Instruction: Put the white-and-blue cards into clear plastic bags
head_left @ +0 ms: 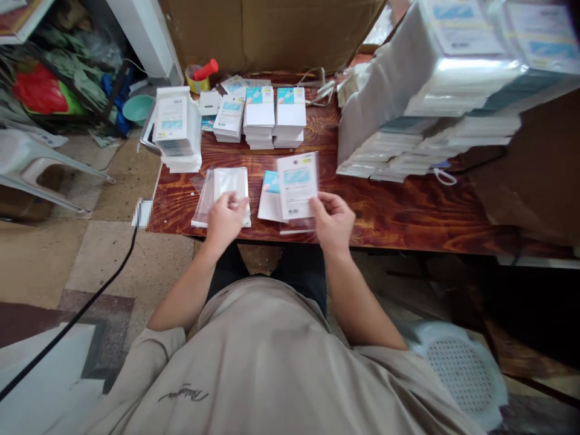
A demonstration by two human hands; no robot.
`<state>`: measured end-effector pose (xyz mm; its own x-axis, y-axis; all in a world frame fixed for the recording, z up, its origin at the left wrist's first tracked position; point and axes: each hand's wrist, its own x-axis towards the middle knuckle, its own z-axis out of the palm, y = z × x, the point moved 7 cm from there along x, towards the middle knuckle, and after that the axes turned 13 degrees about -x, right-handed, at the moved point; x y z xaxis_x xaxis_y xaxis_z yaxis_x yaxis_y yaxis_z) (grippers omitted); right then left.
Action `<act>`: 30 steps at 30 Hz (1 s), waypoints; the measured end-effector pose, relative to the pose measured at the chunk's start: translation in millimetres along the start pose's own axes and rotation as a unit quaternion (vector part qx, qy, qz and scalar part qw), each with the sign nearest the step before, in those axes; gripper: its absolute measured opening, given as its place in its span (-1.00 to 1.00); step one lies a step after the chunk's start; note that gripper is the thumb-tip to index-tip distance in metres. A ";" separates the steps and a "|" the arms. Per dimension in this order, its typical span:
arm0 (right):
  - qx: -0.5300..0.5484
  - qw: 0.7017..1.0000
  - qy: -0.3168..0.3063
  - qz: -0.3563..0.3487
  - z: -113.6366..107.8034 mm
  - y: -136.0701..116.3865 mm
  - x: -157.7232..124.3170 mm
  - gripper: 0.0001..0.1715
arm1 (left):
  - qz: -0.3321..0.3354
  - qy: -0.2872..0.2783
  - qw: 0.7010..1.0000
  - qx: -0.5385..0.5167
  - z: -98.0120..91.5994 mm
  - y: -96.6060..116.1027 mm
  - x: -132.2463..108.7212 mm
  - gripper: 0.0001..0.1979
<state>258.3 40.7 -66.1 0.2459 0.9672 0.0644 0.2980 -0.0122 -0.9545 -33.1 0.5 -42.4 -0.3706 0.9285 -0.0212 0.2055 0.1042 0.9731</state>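
One white-and-blue rectangular card [295,193] in clear plastic: right fingers [319,210] pinch its edge. Left fingers [225,202] curl over clear plastic sleeves [232,180], pinch unclear. Probably sleeving; next likely needs one sleeve freed.

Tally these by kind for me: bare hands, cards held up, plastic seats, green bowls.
Left hand and right hand: 2 hands
Held-up card: 1
White seat at far left and pale seat at lower right: 2 seats
Green bowl: 1
Total: 6
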 end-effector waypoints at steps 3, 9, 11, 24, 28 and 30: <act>-0.165 0.982 0.095 0.011 -32.9 26.5 17.1 -0.57 | 0.027 0.112 0.967 0.226 -46.3 -3.6 25.8 -0.47; -0.419 0.881 0.064 -0.210 -9.9 -12.7 -4.1 -0.58 | -0.098 0.033 0.958 0.267 -68.5 -32.9 57.4 -0.46; -0.429 0.842 -0.068 -0.318 26.1 -37.6 -23.1 -0.61 | -0.093 0.047 0.959 0.263 -69.3 -29.4 57.9 -0.54; -0.574 0.608 -0.363 -0.411 76.5 -77.9 -48.7 -0.73 | 0.021 0.055 0.971 0.233 -72.7 -9.0 44.0 -0.81; -0.560 0.614 -0.376 -0.411 74.1 -75.7 -38.6 -0.77 | 0.022 0.099 0.988 0.117 -73.4 -11.6 44.0 -0.85; -0.545 0.657 -0.330 -0.404 67.0 -78.5 -31.0 -0.75 | -0.015 0.116 0.992 -0.043 -68.4 -20.0 44.2 -0.85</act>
<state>165.4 28.7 -12.7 -0.7447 0.6645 -0.0620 0.6565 0.7461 0.1114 -115.5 15.1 -47.2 -0.5756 0.8177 -0.0066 0.1166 0.0900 0.9891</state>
